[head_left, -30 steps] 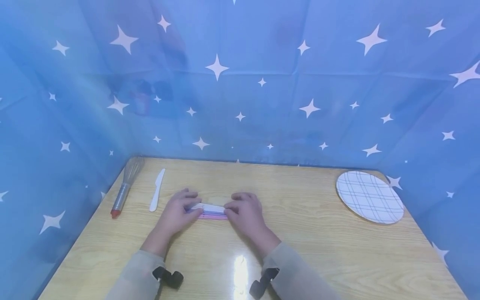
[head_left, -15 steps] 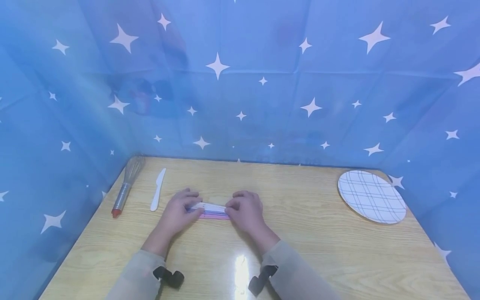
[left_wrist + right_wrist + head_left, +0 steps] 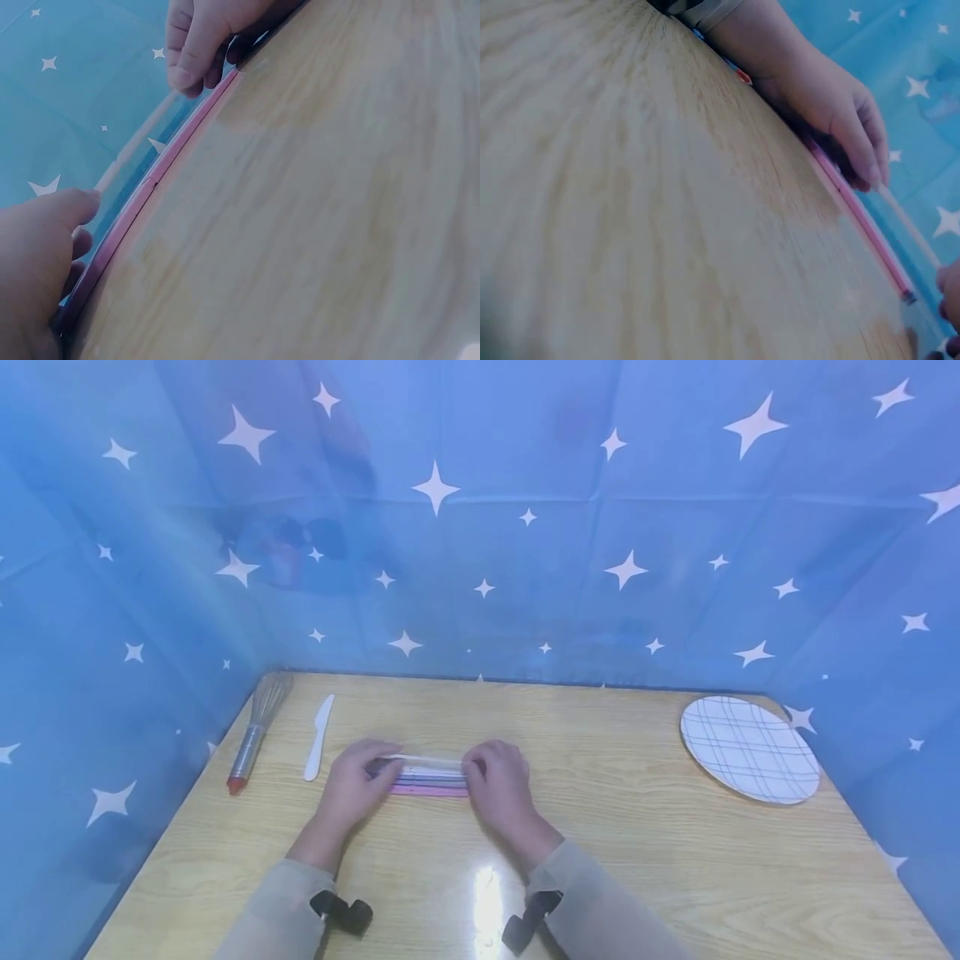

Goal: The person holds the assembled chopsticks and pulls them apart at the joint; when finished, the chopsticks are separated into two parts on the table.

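Pale stick [image 3: 137,141] had risen clear of the others [image 3: 429,783], L hand [image 3: 354,782] & R hand [image 3: 501,783] pinching its ends, prob. light, stiff, slippish, best held there.

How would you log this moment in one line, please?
left hand: pinches pale stick; right hand: pinches same stick; pink stick: on table; whisk, knife: left of hands; plate: right of hands

"What colours do we see on the sticks [image 3: 429,791]?"
"Pink, purple and white. And on our plate [image 3: 750,749]?"
"White, under a bluish-grey plaid — while the knife [image 3: 318,739] we see is plain white."
"And we have a blue curtain [image 3: 510,452] — star-patterned in white."
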Motion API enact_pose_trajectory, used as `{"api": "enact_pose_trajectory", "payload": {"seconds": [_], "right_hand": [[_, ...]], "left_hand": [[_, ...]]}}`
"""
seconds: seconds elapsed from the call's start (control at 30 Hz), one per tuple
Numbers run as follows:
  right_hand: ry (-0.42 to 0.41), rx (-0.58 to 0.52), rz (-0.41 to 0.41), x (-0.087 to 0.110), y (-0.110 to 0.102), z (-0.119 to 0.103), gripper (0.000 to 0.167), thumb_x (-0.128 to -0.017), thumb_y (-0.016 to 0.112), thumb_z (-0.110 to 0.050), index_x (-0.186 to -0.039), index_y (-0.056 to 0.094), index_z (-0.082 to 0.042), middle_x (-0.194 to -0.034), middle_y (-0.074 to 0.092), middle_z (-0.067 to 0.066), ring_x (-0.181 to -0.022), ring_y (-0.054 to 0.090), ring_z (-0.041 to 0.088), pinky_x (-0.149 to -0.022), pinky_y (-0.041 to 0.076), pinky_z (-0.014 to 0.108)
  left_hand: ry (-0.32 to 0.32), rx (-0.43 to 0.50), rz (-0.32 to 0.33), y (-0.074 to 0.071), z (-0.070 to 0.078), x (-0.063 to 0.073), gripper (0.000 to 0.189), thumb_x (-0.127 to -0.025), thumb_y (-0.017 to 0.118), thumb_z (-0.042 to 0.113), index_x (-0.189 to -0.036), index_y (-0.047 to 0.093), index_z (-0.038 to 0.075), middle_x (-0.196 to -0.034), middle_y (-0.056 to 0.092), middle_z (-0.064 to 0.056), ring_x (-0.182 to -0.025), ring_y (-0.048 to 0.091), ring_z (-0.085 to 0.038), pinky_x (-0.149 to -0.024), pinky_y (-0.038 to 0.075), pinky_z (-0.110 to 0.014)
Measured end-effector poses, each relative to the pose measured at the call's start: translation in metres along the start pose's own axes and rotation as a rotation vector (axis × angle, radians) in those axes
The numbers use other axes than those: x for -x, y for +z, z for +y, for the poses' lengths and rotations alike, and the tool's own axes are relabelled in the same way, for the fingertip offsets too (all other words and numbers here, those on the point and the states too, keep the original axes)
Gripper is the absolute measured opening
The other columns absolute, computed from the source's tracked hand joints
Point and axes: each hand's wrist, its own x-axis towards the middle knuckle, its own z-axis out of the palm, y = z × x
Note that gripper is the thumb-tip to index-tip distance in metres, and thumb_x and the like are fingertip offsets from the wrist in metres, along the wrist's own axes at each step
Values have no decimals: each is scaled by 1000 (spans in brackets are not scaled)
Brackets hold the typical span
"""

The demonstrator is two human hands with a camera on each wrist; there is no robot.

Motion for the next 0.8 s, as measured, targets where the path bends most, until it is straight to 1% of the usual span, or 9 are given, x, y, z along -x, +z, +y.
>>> {"api": "enact_pose_trajectory", "payload": {"seconds": [0.07, 0.13, 0.23, 0.3, 0.4, 0.47, 0.6, 0.67, 0.8], "right_hand": [[-6, -28, 12, 0, 0, 1, 11, -102, 64, -17, -104, 75, -18, -112, 71, -2, -120, 58, 28, -114, 33, 60], [-22, -44, 22, 0, -1, 2, 10, -104, 63, -18, -105, 73, -18, -107, 70, -3, -113, 59, 25, -112, 36, 57], [-60, -64, 32, 0, -1, 4, 8, -103, 65, -18, -104, 73, -18, -99, 69, -6, -100, 59, 20, -104, 41, 50], [-90, -70, 38, 0, -2, 5, 7, -103, 66, -16, -103, 73, -17, -94, 67, -7, -94, 58, 17, -100, 44, 46], [-124, -92, 52, 1, -4, 5, 6, -100, 68, -12, -101, 73, -16, -92, 67, -7, -92, 57, 16, -93, 46, 42], [-138, -98, 62, 2, -5, 5, 6, -97, 71, -11, -101, 74, -15, -94, 68, -6, -93, 57, 17, -92, 46, 41], [-177, -90, 78, 2, -6, 5, 10, -94, 78, -11, -103, 80, -12, -95, 73, -3, -92, 59, 19, -93, 46, 45], [-198, -71, 84, 3, -6, 5, 11, -94, 80, -13, -104, 82, -13, -95, 75, -3, -91, 60, 19, -94, 46, 47], [-241, -18, 121, 2, -7, 7, 9, -94, 80, -15, -102, 83, -15, -94, 76, -5, -90, 61, 17, -92, 48, 47]], "left_hand": [[-9, 20, 34, 0, 1, 1, 21, -93, 84, 13, -114, 81, 10, -117, 76, -7, -114, 69, -30, -101, 56, -49], [-6, 17, 62, 1, 1, 1, 20, -92, 85, 12, -112, 82, 11, -113, 76, -6, -110, 69, -28, -99, 56, -48], [-7, -4, 98, 2, 1, 1, 18, -90, 87, 13, -107, 82, 10, -108, 77, -7, -106, 70, -29, -98, 56, -49], [-1, -28, 117, 3, 1, 1, 18, -89, 88, 14, -105, 82, 10, -106, 78, -8, -105, 70, -31, -98, 55, -50], [19, -60, 136, 4, 0, 0, 18, -88, 90, 16, -103, 82, 10, -105, 78, -9, -105, 70, -33, -99, 54, -51], [37, -80, 139, 5, 0, -1, 18, -87, 90, 17, -102, 82, 10, -104, 78, -8, -105, 70, -32, -100, 53, -51], [67, -125, 138, 4, 0, -1, 18, -87, 91, 20, -100, 82, 11, -102, 79, -6, -102, 71, -31, -99, 53, -51], [67, -153, 141, 3, 1, 0, 20, -86, 92, 23, -99, 82, 12, -101, 79, -5, -101, 71, -31, -99, 53, -51], [52, -211, 160, 2, 2, -1, 25, -84, 94, 31, -97, 82, 13, -100, 79, -4, -102, 72, -31, -101, 52, -50]]}}
